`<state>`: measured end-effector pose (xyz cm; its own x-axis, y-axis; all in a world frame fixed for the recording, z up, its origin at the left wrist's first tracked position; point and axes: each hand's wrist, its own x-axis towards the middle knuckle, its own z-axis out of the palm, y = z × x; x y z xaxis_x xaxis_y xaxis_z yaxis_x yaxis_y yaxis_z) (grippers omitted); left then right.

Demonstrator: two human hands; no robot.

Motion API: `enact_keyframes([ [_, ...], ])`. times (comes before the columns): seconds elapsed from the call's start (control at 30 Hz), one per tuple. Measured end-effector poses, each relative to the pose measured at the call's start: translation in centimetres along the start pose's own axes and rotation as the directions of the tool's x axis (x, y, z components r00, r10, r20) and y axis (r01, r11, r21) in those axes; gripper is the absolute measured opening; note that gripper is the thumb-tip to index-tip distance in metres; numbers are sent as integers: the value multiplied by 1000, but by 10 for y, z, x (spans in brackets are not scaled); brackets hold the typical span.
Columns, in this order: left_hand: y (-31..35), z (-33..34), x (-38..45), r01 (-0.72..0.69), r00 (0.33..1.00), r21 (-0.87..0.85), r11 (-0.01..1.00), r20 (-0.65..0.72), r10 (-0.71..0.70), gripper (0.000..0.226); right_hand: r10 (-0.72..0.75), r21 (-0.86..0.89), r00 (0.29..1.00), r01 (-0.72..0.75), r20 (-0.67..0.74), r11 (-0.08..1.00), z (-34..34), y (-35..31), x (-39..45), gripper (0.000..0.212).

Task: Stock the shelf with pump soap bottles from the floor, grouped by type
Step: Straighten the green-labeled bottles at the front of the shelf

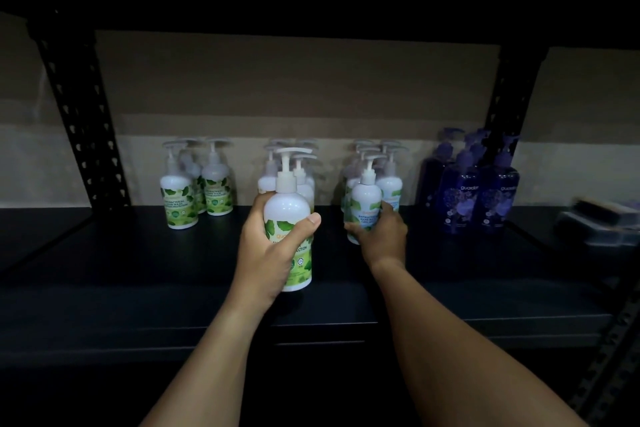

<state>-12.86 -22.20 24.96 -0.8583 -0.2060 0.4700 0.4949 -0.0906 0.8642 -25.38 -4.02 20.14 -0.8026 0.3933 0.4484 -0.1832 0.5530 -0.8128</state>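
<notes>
Over the black shelf (138,274), the left hand (266,253) gripped a green-leaf pump bottle (289,218); the right hand (384,236) clasped a white-and-teal pump bottle (365,198).

- The held bottle (289,218) is showing white plastic with a green leaf print and a white pump.
- The far-left bottles (194,196) are wearing the same green leaf pattern on white.
- The right-hand bottle (365,199) is showing white with a pale blue-green label.
- The purple bottles (476,191) are showing deep violet with lilac flower prints.
- The shelf (138,270) is looking black.
</notes>
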Motion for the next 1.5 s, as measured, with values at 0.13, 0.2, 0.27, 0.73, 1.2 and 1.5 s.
enact_keyframes([
  [0.13, -1, -1, 0, 7, 1000, 2, 1000, -1, -7, 43, 4, -12, 1000, -4, 11, 1000, -2, -1, -1, 60],
  [0.2, -1, -2, 0, 11, 1000, 0, 1000, 7, -11, 44, -1, -19, 1000, 1, 13, 1000, -3, -2, -2, 60],
  [0.27, 0, -4, 0, 8, 1000, 6, 1000, 9, -8, 44, -4, -25, 1000, 4, 14, 1000, -3, -4, -3, 60],
  [0.73, 0, -12, 0, -15, 1000, 15, 1000, 14, 15, 39, 13, -78, 1000, -11, 23, 997, -7, -12, -9, 63],
  [1.2, 3, -42, -2, -57, 998, 132, 990, 45, 51, 42, -97, -167, 995, 91, -27, 982, -25, -32, -49, 81],
  [1.5, 0, -91, -5, -27, 997, 235, 972, -58, 42, 62, -436, -88, 698, 578, 568, 811, 7, -78, -115, 60],
])
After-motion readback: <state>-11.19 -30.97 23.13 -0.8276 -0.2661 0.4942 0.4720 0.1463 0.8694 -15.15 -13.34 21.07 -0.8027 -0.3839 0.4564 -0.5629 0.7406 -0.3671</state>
